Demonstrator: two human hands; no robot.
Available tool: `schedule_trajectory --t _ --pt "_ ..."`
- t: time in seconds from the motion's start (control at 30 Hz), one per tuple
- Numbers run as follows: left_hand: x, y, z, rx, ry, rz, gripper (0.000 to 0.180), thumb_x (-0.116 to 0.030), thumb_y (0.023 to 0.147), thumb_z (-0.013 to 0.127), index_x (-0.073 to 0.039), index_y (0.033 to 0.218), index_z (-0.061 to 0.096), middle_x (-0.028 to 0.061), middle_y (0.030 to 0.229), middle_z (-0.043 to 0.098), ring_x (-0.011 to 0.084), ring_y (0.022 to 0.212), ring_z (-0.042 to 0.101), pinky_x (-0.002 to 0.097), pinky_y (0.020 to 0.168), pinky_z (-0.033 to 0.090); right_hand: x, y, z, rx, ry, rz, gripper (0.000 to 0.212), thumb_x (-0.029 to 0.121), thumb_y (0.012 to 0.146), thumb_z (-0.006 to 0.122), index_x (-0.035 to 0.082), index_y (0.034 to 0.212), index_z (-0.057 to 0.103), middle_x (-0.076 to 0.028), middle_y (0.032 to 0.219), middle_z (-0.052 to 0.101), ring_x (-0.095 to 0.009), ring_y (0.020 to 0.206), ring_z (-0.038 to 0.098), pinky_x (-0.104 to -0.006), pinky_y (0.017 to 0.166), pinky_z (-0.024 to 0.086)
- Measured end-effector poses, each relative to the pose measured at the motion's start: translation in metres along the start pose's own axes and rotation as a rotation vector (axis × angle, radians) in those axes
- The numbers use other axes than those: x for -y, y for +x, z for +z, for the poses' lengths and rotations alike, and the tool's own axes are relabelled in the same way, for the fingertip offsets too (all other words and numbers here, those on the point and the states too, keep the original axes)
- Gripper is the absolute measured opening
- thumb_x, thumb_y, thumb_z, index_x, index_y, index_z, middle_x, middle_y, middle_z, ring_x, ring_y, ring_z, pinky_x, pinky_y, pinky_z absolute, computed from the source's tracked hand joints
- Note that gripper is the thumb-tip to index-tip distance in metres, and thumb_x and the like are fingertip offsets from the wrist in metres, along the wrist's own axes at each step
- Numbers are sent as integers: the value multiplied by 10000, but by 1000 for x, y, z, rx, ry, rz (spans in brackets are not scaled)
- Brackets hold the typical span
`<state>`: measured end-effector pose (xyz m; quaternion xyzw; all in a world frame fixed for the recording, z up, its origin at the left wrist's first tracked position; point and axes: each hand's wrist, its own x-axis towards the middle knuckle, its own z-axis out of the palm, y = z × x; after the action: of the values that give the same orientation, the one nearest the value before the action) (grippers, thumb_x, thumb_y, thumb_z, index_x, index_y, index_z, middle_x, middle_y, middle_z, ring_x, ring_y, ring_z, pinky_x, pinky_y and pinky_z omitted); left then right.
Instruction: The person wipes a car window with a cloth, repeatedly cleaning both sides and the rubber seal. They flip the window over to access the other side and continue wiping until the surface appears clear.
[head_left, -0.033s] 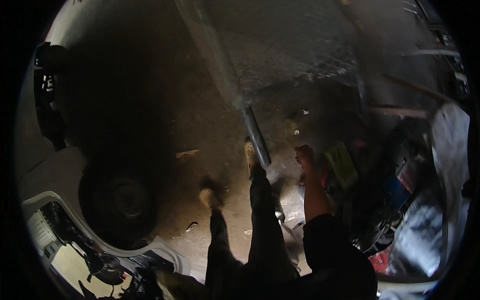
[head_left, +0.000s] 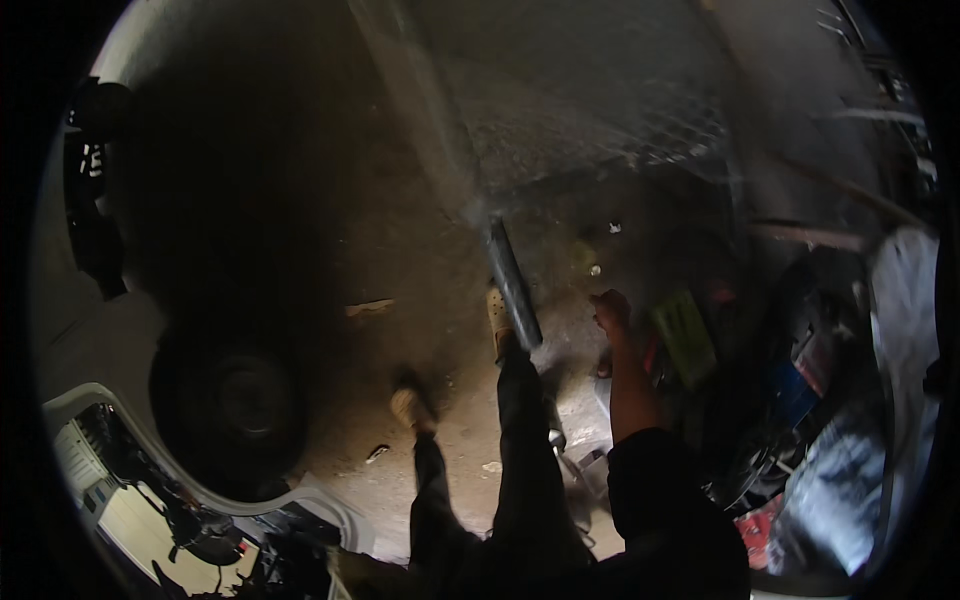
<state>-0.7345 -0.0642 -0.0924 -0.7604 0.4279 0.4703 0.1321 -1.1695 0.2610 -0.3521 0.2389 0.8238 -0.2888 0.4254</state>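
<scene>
My right hand [head_left: 611, 310] is held out over the dim floor with its fingers curled closed. Whether anything is inside them is too dark to make out. Left of it, the dark lower end of a long metal pole [head_left: 513, 285] slants down over my right shoe [head_left: 498, 315], a tan clog with holes. A yellow-green box-like thing [head_left: 684, 338] lies to the right of the hand. My left shoe [head_left: 410, 410] is on the floor further left. My left hand does not show.
A black wheel [head_left: 240, 400] stands at the left beside a white vehicle body with an open window frame [head_left: 215, 500]. Wire mesh [head_left: 680, 140] is at the far side. Clutter and a pale plastic sheet [head_left: 835, 480] lie at the right. A flat scrap [head_left: 370, 308] is on the floor.
The whole view has shifted slightly. My left shoe sits a little further left in the picture. My right hand stays closed in nearly the same place.
</scene>
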Motion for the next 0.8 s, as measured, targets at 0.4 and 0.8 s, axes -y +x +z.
schedule_trajectory --t 0.4,0.8 --pt "60 -35 49 121 328 -234 569 -361 862 519 -32 1313 407 131 1308 468 284 1198 453 381 996 382 8 120 47 -430 -377 -192 441 177 782 669 -32 1095 440 -290 961 600 -450 934 577 -480 805 464" --pt "183 -95 -107 17 75 51 548 -339 861 487 -22 1304 424 152 1321 464 280 1214 444 358 1006 365 8 -217 66 -245 -359 -379 491 200 822 612 -85 1179 432 -317 1089 555 -419 1008 569 -454 864 448"
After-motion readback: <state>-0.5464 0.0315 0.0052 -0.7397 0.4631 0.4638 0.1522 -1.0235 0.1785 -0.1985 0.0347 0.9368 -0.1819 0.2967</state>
